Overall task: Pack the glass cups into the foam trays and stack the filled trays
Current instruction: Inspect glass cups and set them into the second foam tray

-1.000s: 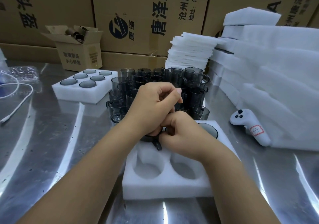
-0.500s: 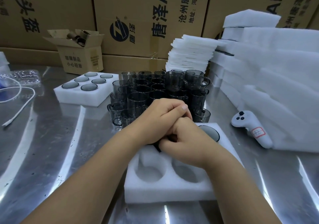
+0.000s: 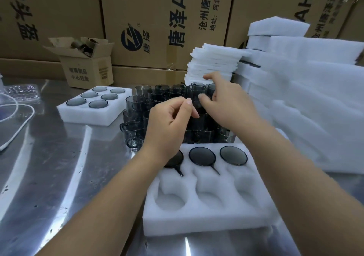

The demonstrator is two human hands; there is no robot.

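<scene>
Reaching across the bench (image 3: 49, 177), both hands hover over the loose glass cups (image 3: 137, 102) behind the foam tray (image 3: 197, 222). Its far row holds three cups and its near three pockets are bare. The right hand (image 3: 226, 102) has its fingers spread, the left hand (image 3: 167, 125) is loosely curled, and neither holds anything. Probably best: lift an outer cup by the rim, handle turned toward its slot. Tight neighbours may clink. A filled tray (image 3: 92, 115) sits left.

Foam tray (image 3: 197, 222) holding three smoky cups (image 3: 201, 156), loose cups (image 3: 136, 103) behind, filled tray (image 3: 92, 117) left
</scene>
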